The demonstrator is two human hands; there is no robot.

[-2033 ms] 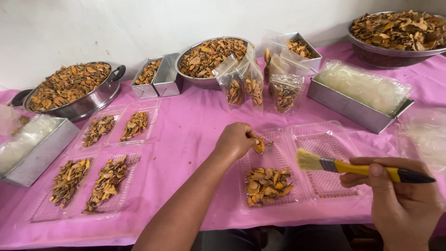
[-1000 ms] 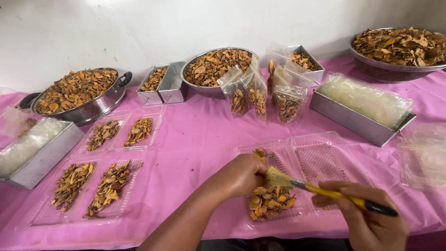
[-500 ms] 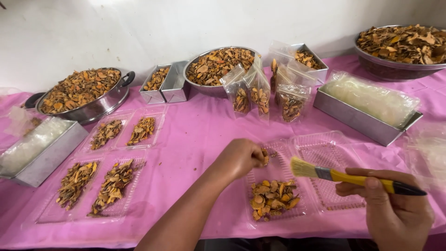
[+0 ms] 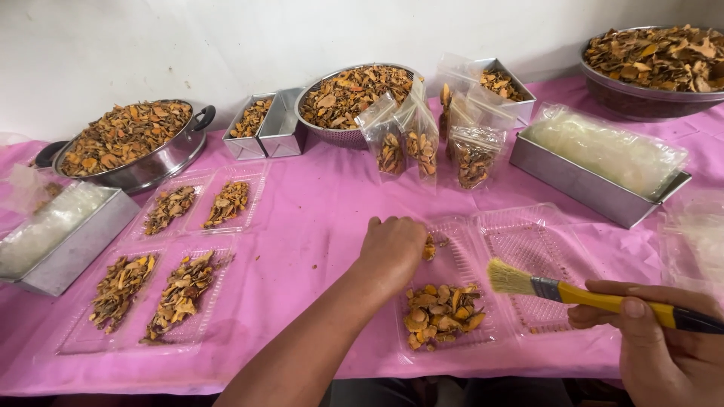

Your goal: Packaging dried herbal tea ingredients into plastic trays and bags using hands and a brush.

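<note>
My left hand (image 4: 392, 247) hovers over the far end of a clear plastic clamshell tray (image 4: 460, 260) and pinches a dried orange slice (image 4: 428, 247). A heap of dried orange slices (image 4: 440, 313) lies in the near end of that tray. My right hand (image 4: 664, 347) grips a paintbrush (image 4: 573, 292) with a yellow and black handle; its pale bristles point left, just right of the heap. The tray's open lid (image 4: 528, 264) lies under the brush.
Several clear trays of dried slices (image 4: 177, 290) lie at left. Metal bowls of slices stand at the back: a pot (image 4: 124, 143), a colander (image 4: 347, 94), a big bowl (image 4: 652, 64). Filled clear pouches (image 4: 422, 143) stand mid-table. Metal tins hold plastic bags (image 4: 596, 158).
My left hand went from the tray's far end down to the heap, where the brush met it, then back to the far end. The brush has pulled away to the right.
</note>
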